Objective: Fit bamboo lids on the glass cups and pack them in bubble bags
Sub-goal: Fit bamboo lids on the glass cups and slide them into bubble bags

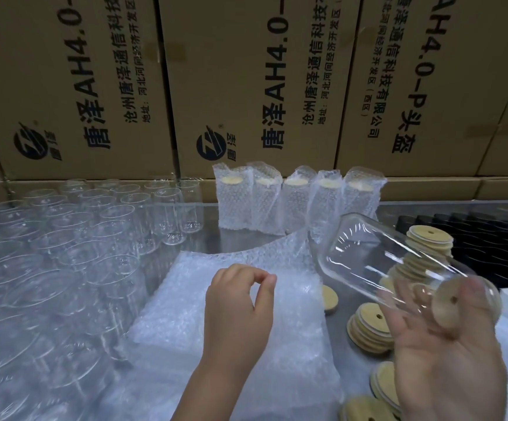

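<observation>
Five bagged cups [298, 202] on metal table [210, 241], cardboard boxes [246, 86] behind

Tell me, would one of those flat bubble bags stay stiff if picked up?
Probably floppy: the top bubble bag curls up at its far corner, off the stack. Likely very light, being thin clear film with air pockets. It may slide on the bags beneath.

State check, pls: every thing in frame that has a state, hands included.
held glass cup: bamboo lid fitted, tilted, unbagged
right hand: holds the cup at its lid end
left hand: thumb and forefinger pinched over bubble bag stack; grip on film unclear
bubble bag stack: flat, unfilled
bagged cups: five, upright, lidded
bare cups: upright, no lids
loose lids: stacked
</observation>
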